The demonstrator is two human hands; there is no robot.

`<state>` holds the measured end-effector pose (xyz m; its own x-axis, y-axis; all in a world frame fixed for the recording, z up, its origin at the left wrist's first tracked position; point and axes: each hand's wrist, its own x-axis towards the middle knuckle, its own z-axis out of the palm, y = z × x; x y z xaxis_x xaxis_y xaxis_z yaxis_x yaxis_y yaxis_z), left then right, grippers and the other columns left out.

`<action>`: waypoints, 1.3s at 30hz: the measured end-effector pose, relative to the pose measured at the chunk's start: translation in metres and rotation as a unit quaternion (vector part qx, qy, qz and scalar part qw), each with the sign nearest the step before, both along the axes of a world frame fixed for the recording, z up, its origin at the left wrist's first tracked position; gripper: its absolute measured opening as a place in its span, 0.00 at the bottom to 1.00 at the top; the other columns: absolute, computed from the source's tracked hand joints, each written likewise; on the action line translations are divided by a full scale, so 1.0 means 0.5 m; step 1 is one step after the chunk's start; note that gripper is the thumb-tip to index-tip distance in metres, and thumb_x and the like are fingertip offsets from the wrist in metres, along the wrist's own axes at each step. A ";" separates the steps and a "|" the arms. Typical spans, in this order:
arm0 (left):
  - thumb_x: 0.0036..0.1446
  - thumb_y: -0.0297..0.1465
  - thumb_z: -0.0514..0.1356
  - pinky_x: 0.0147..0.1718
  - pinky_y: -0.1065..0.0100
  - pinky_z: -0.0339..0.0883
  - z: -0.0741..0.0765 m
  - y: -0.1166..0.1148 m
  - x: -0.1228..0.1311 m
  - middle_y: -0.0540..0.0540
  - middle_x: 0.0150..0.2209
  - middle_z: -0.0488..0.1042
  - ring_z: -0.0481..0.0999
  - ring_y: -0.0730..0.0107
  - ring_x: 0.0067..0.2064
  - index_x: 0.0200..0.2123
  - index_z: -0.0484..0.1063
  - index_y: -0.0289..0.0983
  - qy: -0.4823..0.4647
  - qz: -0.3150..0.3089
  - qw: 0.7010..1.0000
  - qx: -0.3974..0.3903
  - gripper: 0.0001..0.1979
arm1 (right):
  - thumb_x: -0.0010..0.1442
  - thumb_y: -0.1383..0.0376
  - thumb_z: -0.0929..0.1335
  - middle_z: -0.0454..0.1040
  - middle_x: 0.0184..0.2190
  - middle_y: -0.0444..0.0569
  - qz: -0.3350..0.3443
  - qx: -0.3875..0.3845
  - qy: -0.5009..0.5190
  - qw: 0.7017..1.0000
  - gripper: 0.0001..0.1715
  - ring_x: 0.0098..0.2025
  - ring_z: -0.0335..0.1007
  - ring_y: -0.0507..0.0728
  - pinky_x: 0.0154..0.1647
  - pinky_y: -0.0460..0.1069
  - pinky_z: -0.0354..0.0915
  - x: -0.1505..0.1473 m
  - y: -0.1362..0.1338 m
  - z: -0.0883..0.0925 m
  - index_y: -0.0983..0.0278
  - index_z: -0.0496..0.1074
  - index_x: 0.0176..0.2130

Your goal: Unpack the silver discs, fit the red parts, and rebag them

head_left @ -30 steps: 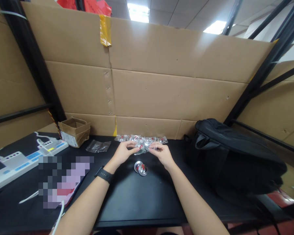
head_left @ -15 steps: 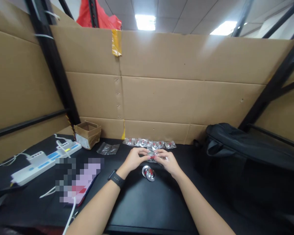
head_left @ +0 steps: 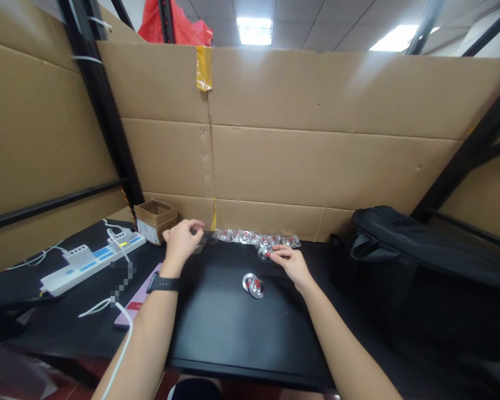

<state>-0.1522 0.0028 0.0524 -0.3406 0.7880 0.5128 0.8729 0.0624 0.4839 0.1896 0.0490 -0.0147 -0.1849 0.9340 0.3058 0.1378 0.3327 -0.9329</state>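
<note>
My left hand [head_left: 182, 239] is out to the left near the small cardboard box, its fingers curled around a clear plastic bag [head_left: 200, 245] that peeks out under them. My right hand [head_left: 290, 262] rests on the black tabletop [head_left: 225, 328] and pinches a small metal disc with a red centre [head_left: 265, 254]. Two more such discs [head_left: 253, 285] lie together on the table between my arms. A row of bagged discs [head_left: 258, 239] lies along the foot of the cardboard wall, just beyond my right hand's fingers.
A small open cardboard box [head_left: 155, 219] stands at the back left. A white power strip [head_left: 94, 259] with cables and a pink phone [head_left: 135, 304] lie on the left. A black backpack [head_left: 420, 261] fills the right side. Cardboard panels [head_left: 316, 161] wall off the back.
My hands, joined on one bagged disc, have parted. The left hand swung left toward the cardboard box with the bag. The right hand stayed, now holding a bare disc.
</note>
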 end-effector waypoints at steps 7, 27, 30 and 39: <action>0.61 0.27 0.49 0.47 0.55 0.58 -0.027 -0.001 -0.024 0.35 0.41 0.77 0.76 0.51 0.45 0.40 0.77 0.34 0.236 0.081 0.966 -0.065 0.16 | 0.49 0.50 0.77 0.78 0.43 0.54 0.012 0.025 -0.020 0.999 0.17 0.46 0.73 0.63 0.52 0.57 0.64 -0.010 -0.006 0.001 0.61 0.83 0.31; 0.57 0.36 0.58 0.53 0.50 0.58 -0.117 0.051 -0.094 0.41 0.54 0.76 0.74 0.50 0.55 0.54 0.73 0.48 0.215 -0.093 0.930 -0.282 0.20 | 0.51 0.52 0.75 0.78 0.43 0.52 -0.001 0.075 -0.085 0.994 0.14 0.44 0.74 0.61 0.51 0.56 0.65 -0.014 0.002 -0.020 0.59 0.83 0.31; 0.56 0.28 0.56 0.54 0.48 0.56 -0.106 0.058 -0.090 0.40 0.53 0.76 0.73 0.50 0.55 0.50 0.75 0.46 0.227 -0.082 0.931 -0.273 0.19 | 0.51 0.54 0.75 0.78 0.43 0.52 -0.012 0.088 -0.138 0.986 0.12 0.44 0.74 0.61 0.50 0.55 0.65 -0.016 0.000 -0.023 0.60 0.83 0.29; 0.58 0.31 0.55 0.55 0.47 0.56 -0.097 0.072 0.057 0.37 0.59 0.70 0.67 0.47 0.58 0.57 0.69 0.41 0.212 -0.127 0.951 -0.187 0.23 | 0.54 0.55 0.70 0.79 0.26 0.48 0.002 -0.006 -0.232 0.973 0.17 0.32 0.73 0.58 0.35 0.50 0.63 -0.001 0.005 -0.029 0.62 0.81 0.23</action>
<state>-0.1238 0.0387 0.0041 0.0601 0.9714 0.2295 0.9944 -0.0782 0.0705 0.1893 0.0515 -0.0293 -0.3033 0.9361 0.1780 0.5441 0.3235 -0.7742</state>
